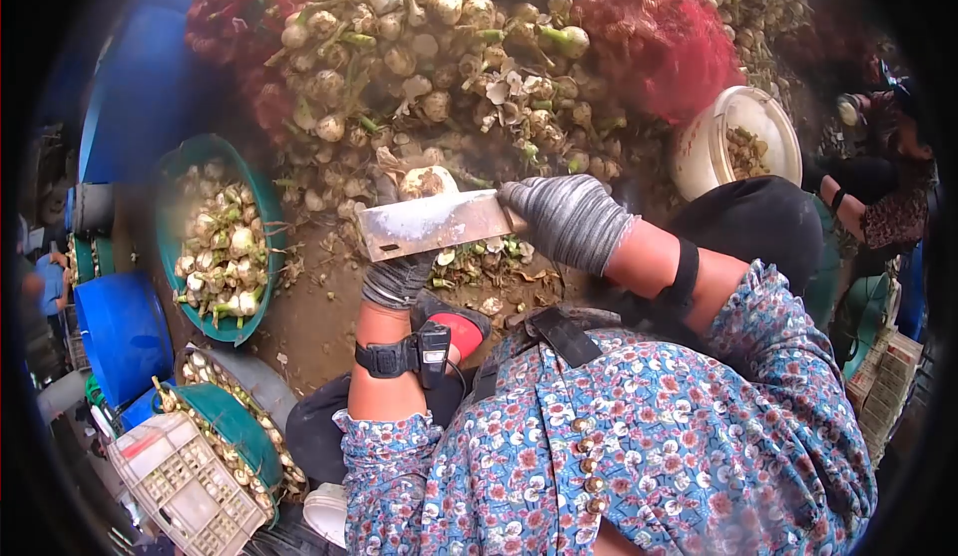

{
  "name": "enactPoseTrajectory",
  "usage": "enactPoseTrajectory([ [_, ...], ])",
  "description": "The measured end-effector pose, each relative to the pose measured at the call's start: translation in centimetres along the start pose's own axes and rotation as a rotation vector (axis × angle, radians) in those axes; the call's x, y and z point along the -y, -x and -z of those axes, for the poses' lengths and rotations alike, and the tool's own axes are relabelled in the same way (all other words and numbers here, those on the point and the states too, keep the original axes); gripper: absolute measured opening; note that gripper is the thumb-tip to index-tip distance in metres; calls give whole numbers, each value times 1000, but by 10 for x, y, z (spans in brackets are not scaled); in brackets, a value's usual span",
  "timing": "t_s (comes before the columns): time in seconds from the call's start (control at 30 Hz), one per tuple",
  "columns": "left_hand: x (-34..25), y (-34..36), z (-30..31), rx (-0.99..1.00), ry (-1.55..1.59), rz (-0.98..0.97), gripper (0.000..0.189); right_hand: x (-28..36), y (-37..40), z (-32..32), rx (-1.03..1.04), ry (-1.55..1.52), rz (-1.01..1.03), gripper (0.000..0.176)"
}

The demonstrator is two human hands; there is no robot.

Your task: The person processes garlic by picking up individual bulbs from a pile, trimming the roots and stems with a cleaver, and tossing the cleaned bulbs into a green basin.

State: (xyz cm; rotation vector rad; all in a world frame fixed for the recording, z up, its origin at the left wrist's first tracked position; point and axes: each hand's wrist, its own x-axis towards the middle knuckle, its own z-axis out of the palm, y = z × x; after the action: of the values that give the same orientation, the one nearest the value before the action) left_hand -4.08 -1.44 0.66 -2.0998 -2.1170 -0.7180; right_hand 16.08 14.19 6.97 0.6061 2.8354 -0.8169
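My right hand (574, 219), in a grey striped knit glove, is closed round the handle of a cleaver (424, 225). The broad blade points left, its flat face up and marked with whitish residue. Behind the blade is a garlic bulb (427, 183), pale with some brown skin. My left hand (397, 281), gloved too, grips this bulb from below and the left; the blade hides most of the fingers. Trimmed green and white scraps (484, 262) lie on the ground beneath the blade.
A large heap of garlic bulbs (399, 57) rises ahead, with a red mesh sack (659, 37) on it. At left stands a green basin (267, 257) of trimmed bulbs, near a blue tub (125, 336) and a crate (190, 486). A white bucket (699, 152) tilts at right, near another person (888, 177).
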Motion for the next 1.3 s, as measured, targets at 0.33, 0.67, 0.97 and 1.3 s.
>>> enactPoseTrajectory([
  [0.33, -8, 42, -38, 48, 245, 351, 77, 14, 9, -1, 55, -17, 97, 26],
  [0.67, -72, -12, -5, -182, 767, 774, 78, -39, -7, -41, -11, -79, -315, 24],
  [0.97, -21, -19, 5, -425, 2149, 906, 49, -17, -5, -27, -168, -259, -275, 37],
  [1.3, -29, -10, 6, -691, 2802, 805, 51, 15, -4, -35, -154, -288, -100, 35],
])
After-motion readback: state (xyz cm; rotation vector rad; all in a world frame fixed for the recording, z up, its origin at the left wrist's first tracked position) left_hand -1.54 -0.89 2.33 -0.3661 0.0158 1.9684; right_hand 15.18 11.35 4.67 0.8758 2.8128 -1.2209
